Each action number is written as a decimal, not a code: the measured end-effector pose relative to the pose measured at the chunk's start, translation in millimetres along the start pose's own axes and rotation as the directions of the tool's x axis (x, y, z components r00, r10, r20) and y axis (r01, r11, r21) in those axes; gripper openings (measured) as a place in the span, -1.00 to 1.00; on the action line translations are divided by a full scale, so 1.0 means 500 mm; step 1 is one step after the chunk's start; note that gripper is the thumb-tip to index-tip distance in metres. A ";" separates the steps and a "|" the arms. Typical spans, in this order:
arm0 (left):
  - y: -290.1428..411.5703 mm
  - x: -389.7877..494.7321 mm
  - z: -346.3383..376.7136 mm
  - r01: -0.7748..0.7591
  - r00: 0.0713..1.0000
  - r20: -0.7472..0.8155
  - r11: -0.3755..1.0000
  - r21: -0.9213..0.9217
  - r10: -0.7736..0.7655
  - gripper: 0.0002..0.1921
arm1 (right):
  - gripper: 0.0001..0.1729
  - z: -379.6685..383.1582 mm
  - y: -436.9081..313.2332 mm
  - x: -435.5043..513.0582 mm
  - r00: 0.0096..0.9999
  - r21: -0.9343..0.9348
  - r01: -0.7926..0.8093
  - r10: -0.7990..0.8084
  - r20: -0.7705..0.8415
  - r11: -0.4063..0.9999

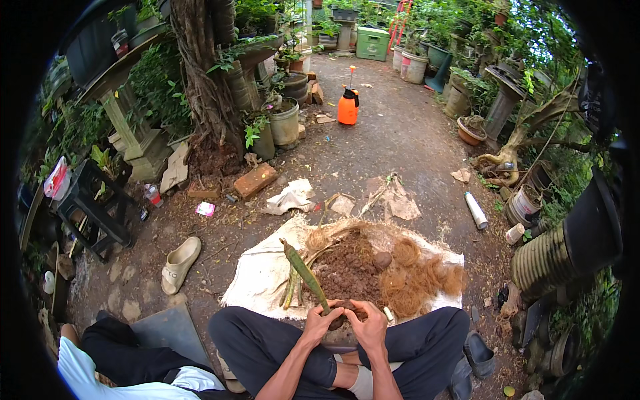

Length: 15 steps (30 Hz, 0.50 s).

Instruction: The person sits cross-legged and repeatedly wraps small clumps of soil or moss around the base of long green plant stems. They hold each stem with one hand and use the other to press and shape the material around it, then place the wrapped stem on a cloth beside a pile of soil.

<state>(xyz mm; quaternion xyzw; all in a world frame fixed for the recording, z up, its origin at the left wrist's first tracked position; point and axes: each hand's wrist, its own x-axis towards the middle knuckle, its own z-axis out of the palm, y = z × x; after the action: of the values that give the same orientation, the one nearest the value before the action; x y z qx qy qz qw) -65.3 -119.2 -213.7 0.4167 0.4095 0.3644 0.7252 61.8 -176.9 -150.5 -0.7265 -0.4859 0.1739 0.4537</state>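
Observation:
Between my two hands is a dark lump of moist soil [342, 306], packed around the base of a long green leaf [306, 272], likely a snake plant's. My left hand [320, 324] grips the lump and the leaf's foot from the left. My right hand [369, 325] presses the lump from the other side, thumbs close together. The leaf rises tilted to the left. Just beyond lies a white woven sack [255, 272] bearing a heap of brown soil [340, 265], tufts of coconut fibre [412, 292] and more long leaves [291, 287]. A small whitish cylinder [388, 314] lies by my right hand.
A seated person's sleeve [80, 367] shows at lower left, near a beige slipper [181, 265]. An orange pressure sprayer [348, 107] stands on the path ahead. A brick [256, 181], a white tube [476, 211] and a dark plastic stool [97, 200] surround the sack.

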 end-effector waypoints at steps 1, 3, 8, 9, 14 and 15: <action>0.000 -0.002 0.001 -0.015 1.000 -0.002 1.000 -0.018 0.015 -0.70 | -0.70 -0.001 0.004 -0.001 1.000 -0.023 -0.001 0.000 -0.026 1.000; -0.003 -0.002 0.000 -0.029 0.999 -0.029 0.997 0.067 0.031 -0.69 | -0.70 -0.002 0.017 -0.002 0.998 0.007 -0.040 0.041 -0.049 0.999; -0.020 0.018 -0.011 0.076 0.974 -0.215 0.997 0.019 -0.070 -0.61 | -0.67 -0.008 0.068 0.001 0.977 0.224 -0.189 0.206 -0.056 0.956; -0.022 0.023 -0.013 0.094 0.952 -0.296 0.995 0.029 -0.081 -0.60 | -0.67 -0.012 0.079 0.001 0.961 0.250 -0.252 0.272 -0.047 0.935; -0.018 0.019 -0.024 0.143 0.940 -0.261 0.950 -0.277 -0.217 -0.61 | -0.59 -0.038 0.120 0.000 0.835 0.641 -0.530 0.474 0.280 0.555; -0.016 0.019 -0.024 0.112 0.952 -0.249 0.959 -0.261 -0.179 -0.62 | -0.58 -0.038 0.121 -0.004 0.835 0.676 -0.530 0.455 0.309 0.512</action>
<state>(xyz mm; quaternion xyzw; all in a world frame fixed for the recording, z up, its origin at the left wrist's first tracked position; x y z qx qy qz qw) -70.7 -110.3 -227.5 0.2394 0.4865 0.4106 0.7331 107.4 -195.3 -191.0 -0.5772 -0.1665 0.5095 0.6160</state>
